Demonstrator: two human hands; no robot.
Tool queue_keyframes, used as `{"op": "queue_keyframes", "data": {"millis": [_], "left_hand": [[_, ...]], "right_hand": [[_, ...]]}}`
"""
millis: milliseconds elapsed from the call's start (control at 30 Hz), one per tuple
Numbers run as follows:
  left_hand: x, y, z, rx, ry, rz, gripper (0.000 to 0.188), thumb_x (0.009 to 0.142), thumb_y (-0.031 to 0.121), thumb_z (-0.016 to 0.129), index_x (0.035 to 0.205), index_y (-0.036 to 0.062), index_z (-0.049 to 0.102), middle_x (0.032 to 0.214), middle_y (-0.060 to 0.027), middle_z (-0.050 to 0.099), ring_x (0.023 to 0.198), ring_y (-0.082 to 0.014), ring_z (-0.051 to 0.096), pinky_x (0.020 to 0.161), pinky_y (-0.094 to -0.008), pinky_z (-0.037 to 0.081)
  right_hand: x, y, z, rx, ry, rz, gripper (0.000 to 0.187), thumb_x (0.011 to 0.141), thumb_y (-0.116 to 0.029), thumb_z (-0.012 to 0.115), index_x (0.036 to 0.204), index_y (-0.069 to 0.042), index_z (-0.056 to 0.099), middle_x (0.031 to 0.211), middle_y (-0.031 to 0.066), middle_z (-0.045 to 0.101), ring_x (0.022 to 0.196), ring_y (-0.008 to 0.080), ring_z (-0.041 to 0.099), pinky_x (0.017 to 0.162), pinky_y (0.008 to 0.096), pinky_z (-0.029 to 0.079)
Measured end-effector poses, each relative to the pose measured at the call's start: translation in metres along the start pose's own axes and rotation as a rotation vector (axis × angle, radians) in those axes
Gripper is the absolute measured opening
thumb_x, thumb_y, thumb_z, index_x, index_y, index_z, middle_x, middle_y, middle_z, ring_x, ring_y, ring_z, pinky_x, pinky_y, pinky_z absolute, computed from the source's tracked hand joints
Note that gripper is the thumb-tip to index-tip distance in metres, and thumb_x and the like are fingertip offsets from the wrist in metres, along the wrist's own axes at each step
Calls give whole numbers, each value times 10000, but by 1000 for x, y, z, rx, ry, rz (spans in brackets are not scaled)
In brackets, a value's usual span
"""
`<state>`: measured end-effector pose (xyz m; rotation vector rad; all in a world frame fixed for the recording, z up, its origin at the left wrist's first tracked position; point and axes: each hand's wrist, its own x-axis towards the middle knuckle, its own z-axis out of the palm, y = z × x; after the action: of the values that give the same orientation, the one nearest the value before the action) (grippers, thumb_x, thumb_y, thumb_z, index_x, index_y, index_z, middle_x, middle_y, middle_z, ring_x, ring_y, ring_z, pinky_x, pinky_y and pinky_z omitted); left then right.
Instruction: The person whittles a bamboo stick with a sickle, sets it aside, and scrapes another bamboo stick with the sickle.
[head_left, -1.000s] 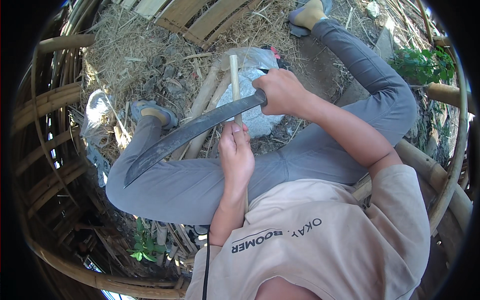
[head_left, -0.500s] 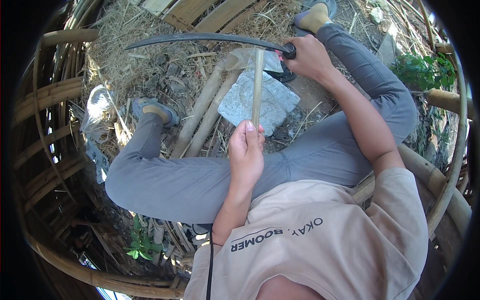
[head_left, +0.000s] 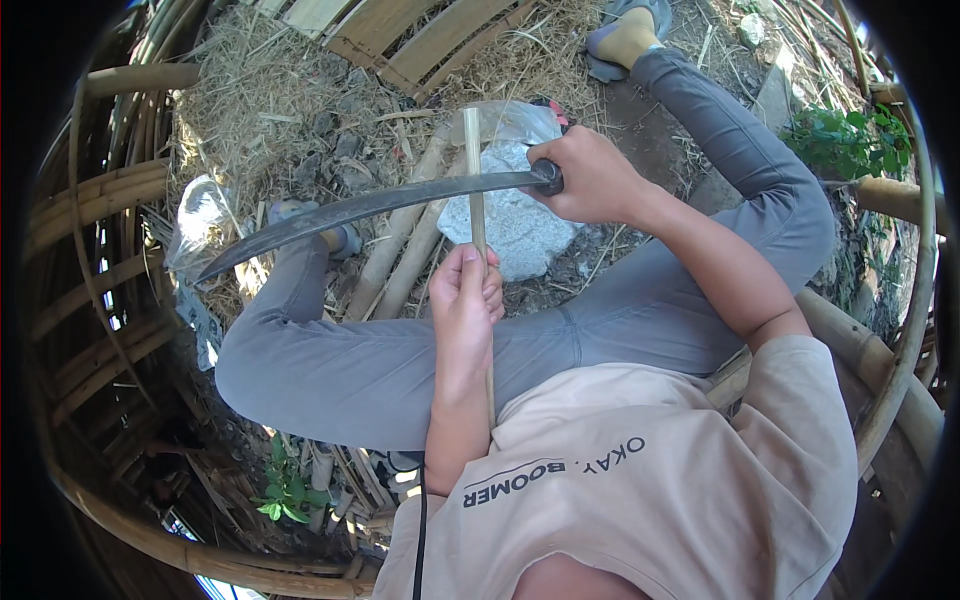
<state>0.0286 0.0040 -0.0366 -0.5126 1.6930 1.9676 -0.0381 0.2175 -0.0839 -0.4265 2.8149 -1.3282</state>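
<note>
My right hand (head_left: 590, 175) is closed round the dark handle of a long curved machete (head_left: 350, 212). The blade reaches far to the left, over my left shin, and crosses a slim pale bamboo strip (head_left: 473, 145). My left hand (head_left: 463, 300) grips that strip below the crossing, its thumb pressed along it. The strip stands nearly upright in view, its lower end passing beside my left forearm toward my shirt. Whether the blade touches the strip, I cannot tell. Beneath both lies a pale flat stone (head_left: 535, 235), partly covered by the blade and strip.
Two bamboo poles (head_left: 385, 265) lie left of the stone, and a clear plastic bag (head_left: 515, 122) lies beyond it. Dry straw (head_left: 250, 110) covers the ground at the far left. Wooden slats (head_left: 390, 40) are at the top. Curved bamboo railing (head_left: 880, 400) surrounds me.
The machete has come nearer to me, its tip swinging down and left, and now crosses the strip. My left hand and the strip have shifted slightly left.
</note>
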Motion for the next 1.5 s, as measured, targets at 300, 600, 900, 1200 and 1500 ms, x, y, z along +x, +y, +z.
{"op": "queue_keyframes", "data": {"millis": [300, 600, 900, 1200, 1500], "left_hand": [[14, -34, -2, 219, 74, 101, 215, 1047, 190, 478, 942, 29, 574, 651, 59, 420, 555, -28, 345, 494, -237, 273], [8, -36, 1, 396, 161, 194, 225, 1031, 178, 508, 969, -18, 601, 683, 22, 478, 605, -51, 403, 549, -262, 326], [8, -36, 2, 269, 64, 148, 243, 1043, 211, 531, 972, -11, 600, 699, 45, 457, 629, -25, 379, 544, -243, 299], [4, -32, 2, 287, 50, 213, 216, 1049, 225, 532, 956, 35, 576, 673, 76, 440, 556, -7, 352, 474, -215, 261], [-3, -28, 11, 133, -73, 210, 216, 1051, 229, 526, 952, 40, 558, 637, 86, 403, 523, 8, 315, 448, -198, 222]], "right_hand": [[-4, -8, 21, -169, -202, 21, 155, 596, -153, 714, 714, -58, 679, 641, 177, 642, 681, 400, 653, 677, 480, 535], [20, 44, 14, -211, 52, 73, 156, 571, -126, 688, 702, -53, 646, 639, 175, 625, 698, 407, 646, 690, 488, 521], [22, 41, 3, -402, 2, 67, 224, 561, -155, 703, 770, -78, 671, 673, 161, 641, 742, 383, 669, 695, 479, 539], [23, 55, -9, -418, 208, 107, 280, 605, -171, 712, 867, -72, 725, 692, 199, 635, 772, 398, 648, 724, 492, 511], [20, 64, -19, -167, 292, 236, 278, 806, -254, 739, 896, 8, 726, 725, 226, 674, 702, 377, 680, 679, 425, 528]]}}
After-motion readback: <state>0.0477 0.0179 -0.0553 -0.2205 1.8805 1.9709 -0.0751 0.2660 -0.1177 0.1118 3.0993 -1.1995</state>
